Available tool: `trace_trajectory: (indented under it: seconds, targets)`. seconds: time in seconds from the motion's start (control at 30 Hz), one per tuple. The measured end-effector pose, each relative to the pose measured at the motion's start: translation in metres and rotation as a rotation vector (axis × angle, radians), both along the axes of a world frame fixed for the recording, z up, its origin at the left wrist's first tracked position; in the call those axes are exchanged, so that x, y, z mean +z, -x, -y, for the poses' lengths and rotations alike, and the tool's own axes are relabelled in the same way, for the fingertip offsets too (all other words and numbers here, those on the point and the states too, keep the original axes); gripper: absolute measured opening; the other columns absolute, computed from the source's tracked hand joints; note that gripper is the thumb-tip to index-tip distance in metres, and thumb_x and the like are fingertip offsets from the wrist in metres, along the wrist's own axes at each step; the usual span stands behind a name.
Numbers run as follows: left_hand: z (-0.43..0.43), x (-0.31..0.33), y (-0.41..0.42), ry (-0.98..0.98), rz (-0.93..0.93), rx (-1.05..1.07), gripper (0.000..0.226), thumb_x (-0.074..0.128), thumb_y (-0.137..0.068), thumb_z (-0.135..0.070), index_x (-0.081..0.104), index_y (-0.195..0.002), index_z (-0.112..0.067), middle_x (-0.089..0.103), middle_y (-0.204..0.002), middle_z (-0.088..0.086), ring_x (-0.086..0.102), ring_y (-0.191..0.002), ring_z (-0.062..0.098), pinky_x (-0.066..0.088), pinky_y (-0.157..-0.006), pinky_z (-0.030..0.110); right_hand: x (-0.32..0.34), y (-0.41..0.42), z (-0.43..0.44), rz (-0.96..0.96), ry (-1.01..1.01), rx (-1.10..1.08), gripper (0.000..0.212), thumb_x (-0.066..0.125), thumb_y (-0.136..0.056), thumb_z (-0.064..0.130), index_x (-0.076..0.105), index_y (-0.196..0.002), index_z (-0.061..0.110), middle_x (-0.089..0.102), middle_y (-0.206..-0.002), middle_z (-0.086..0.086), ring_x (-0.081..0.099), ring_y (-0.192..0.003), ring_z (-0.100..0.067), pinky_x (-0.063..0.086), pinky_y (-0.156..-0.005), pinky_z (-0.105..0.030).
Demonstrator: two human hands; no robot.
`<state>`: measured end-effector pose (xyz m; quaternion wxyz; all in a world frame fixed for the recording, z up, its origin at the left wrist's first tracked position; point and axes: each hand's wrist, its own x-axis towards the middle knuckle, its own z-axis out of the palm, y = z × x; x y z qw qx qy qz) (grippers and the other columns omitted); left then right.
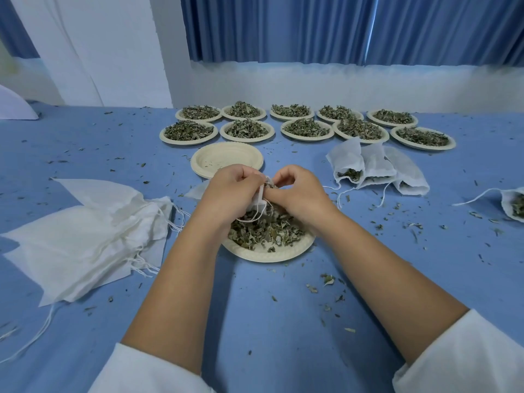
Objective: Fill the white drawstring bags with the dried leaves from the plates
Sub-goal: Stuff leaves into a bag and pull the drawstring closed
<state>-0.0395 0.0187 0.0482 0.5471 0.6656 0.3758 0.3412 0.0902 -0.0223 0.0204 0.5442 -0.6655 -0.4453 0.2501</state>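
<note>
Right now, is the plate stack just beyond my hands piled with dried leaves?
No, the plate stack shows its pale, bare inside with only a few leaf crumbs on it.

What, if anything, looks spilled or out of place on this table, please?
Loose leaf bits are scattered across the blue table cover, thickest right of the near plate. The filled bags on the right lie on their sides with mouths open and leaves showing, so more could spill. The far plates sit in tidy rows.

Blue pleated curtains hung behind; white pillar set at left; counter covered in blue.
</note>
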Motion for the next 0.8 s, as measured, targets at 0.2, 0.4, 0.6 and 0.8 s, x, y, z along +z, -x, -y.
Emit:
trace_trajectory:
  seconds: [0.2,0.4,0.6,0.8]
  targets:
    - [-0.001,-0.002,0.000,0.005,-0.020,0.030,0.017,0.053,-0.094,-0.009,0.063,-0.081,-0.013,0.048,-0.039,-0.013,0.041,-0.032,0.001,0.028,-0.034,0.010,0.003,-0.003,0.001,-0.070,0.100,0.061,0.014,0.077,-0.082,0.015,0.064,-0.085,0.019,0.068,-0.079,-0.001,0.062,-0.061,-0.010,0.048,-0.047,-0.018]
    - [-0.006,0.000,0.005,0.011,0.057,0.192,0.019,0.053,-0.094,-0.010,0.060,-0.077,-0.016,0.049,-0.045,-0.007,0.046,-0.037,0.004,0.033,-0.040,0.015,0.029,-0.013,0.014,-0.331,0.248,0.209,0.035,0.076,-0.084,0.032,0.066,-0.108,0.009,0.069,-0.104,-0.010,0.072,-0.081,-0.016,0.060,-0.068,-0.031]
    - [-0.007,-0.001,0.004,-0.020,0.056,0.224,0.022,0.053,-0.094,-0.010,0.056,-0.073,-0.014,0.041,-0.038,-0.012,0.036,-0.032,0.003,0.029,-0.036,0.012,0.035,-0.012,0.020,-0.401,0.315,0.320,0.025,0.076,-0.082,0.008,0.059,-0.098,0.000,0.073,-0.087,-0.017,0.074,-0.077,-0.023,0.060,-0.063,-0.025]
    - [-0.010,-0.005,0.002,-0.039,-0.021,0.151,0.017,0.055,-0.093,-0.017,0.063,-0.078,-0.020,0.047,-0.038,-0.017,0.041,-0.037,-0.001,0.033,-0.041,0.016,0.031,-0.010,0.016,-0.456,0.096,0.277,0.016,0.070,-0.080,-0.011,0.067,-0.092,-0.002,0.075,-0.079,-0.013,0.074,-0.077,-0.020,0.058,-0.066,-0.020]
